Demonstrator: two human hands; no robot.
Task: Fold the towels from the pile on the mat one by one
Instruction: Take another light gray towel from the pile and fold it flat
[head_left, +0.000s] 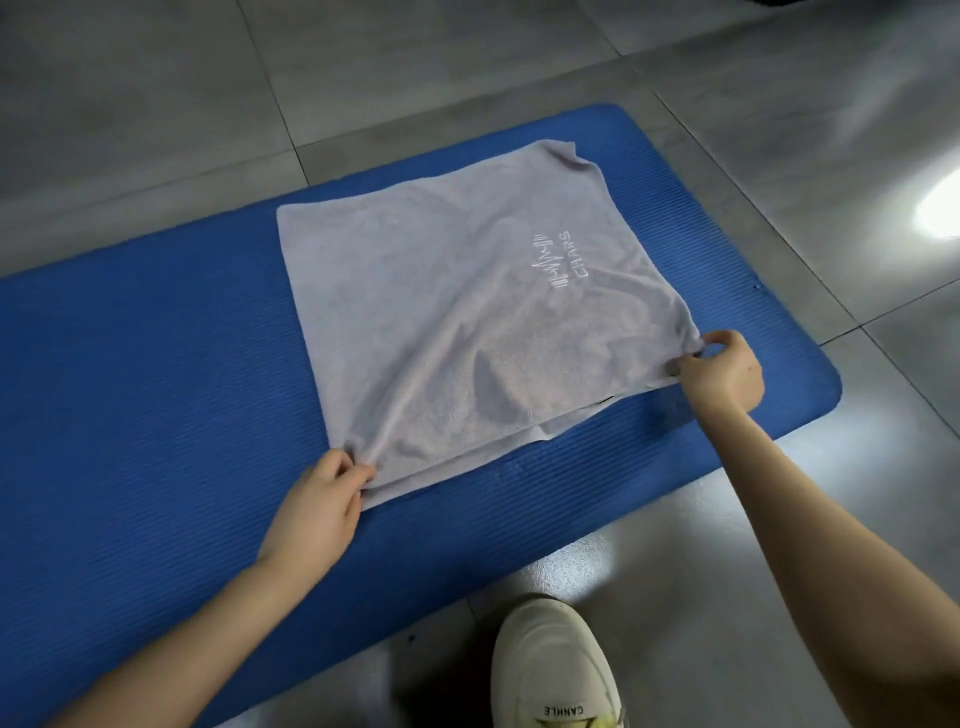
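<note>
Where it lies on the blue mat (156, 389), one grey towel (457, 312) is seen spread nearly flat, set toward the mat's right half.

Towel: pale grey terry, roughly square as laid. Two layers are shown along the near edge, the lower one projecting a little beyond the upper. A white embroidered logo (558, 260) with lettering is carried on the upper face, toward the right side. The far right corner is slightly rumpled. Soft creases are drawn from the near left corner up across the cloth.

Left hand (317, 509): placed at the towel's near left corner; the corner of the upper layer is pinched between thumb and curled fingers, the cloth gathered into small folds at the grip.

Right hand (722, 374): placed at the near right corner; the edge is pinched between thumb and forefinger, with the remaining fingers curled. Both forearms are bare and extended over the mat's near edge.

Mat: ribbed foam, rounded corners, laid at a slant across a grey tiled floor (675, 571).

Other items: one white shoe (550, 670), printed lettering on its tongue, is set on the floor just beside the mat's near edge, between the two forearms. A bright patch of reflected light (940, 208) is noted on the tiles at the right.
</note>
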